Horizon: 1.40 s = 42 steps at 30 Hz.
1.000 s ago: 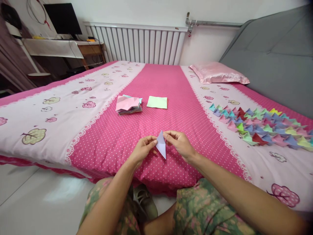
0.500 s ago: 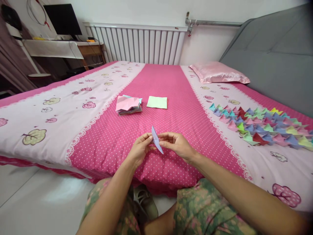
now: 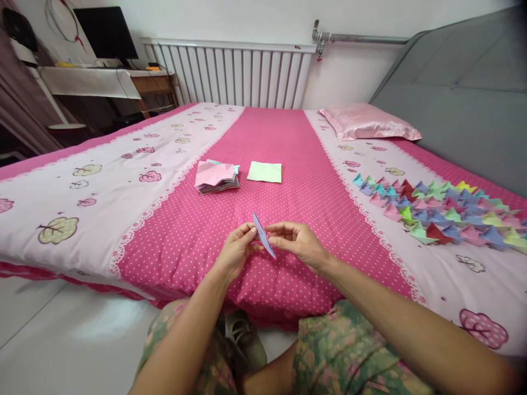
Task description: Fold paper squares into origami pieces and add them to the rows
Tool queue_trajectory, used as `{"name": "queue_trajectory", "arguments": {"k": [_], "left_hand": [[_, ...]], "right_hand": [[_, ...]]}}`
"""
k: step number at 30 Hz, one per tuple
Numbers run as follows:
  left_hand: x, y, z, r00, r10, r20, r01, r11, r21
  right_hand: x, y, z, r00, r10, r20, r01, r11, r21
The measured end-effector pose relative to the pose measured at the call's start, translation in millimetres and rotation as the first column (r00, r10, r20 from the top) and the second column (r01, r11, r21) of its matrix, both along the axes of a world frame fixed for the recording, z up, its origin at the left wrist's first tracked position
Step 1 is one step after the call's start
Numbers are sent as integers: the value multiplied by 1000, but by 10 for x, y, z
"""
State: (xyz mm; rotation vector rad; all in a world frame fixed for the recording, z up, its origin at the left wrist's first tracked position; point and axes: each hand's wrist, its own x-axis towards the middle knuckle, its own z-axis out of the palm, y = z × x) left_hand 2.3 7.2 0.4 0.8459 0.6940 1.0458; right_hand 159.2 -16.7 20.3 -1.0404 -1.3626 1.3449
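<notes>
A folded lavender paper boat (image 3: 264, 236) is held up above the front of the bed, tilted with its upper tip toward the left. My left hand (image 3: 237, 247) pinches it from the left side, thumb on the near face. From the right, my right hand (image 3: 298, 244) has its thumb and fingertips closed at the paper's other side. Beyond my hands lie a stack of creased paper sheets (image 3: 214, 174), pink on top, and a pale green square of paper (image 3: 264, 171).
Rows of small folded paper boats (image 3: 448, 211) in many colours stand on the right of the bedspread (image 3: 280, 131). Behind them is a pink pillow (image 3: 368, 122) by the grey headboard (image 3: 461, 88). A radiator (image 3: 230, 74) lines the far wall; a desk with a monitor (image 3: 106, 34) is far left.
The lavender paper boat has turned slightly, its upper tip shifting left. My hands stay almost in the same place, and the papers on the bed have not moved.
</notes>
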Motion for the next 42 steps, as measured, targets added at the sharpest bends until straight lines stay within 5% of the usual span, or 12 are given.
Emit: {"name": "queue_trajectory", "arguments": {"k": [27, 35, 42], "left_hand": [[-6, -8, -18, 1000, -20, -19, 20, 1000, 0], [55, -60, -24, 991, -10, -131, 18, 998, 66], [145, -83, -85, 987, 28, -159, -16, 997, 77]], "right_hand": [[16, 15, 2, 997, -20, 70, 19, 1000, 17], [-4, 3, -66, 914, -197, 354, 94, 953, 290], [-21, -18, -77, 858, -277, 432, 118, 926, 359]]}}
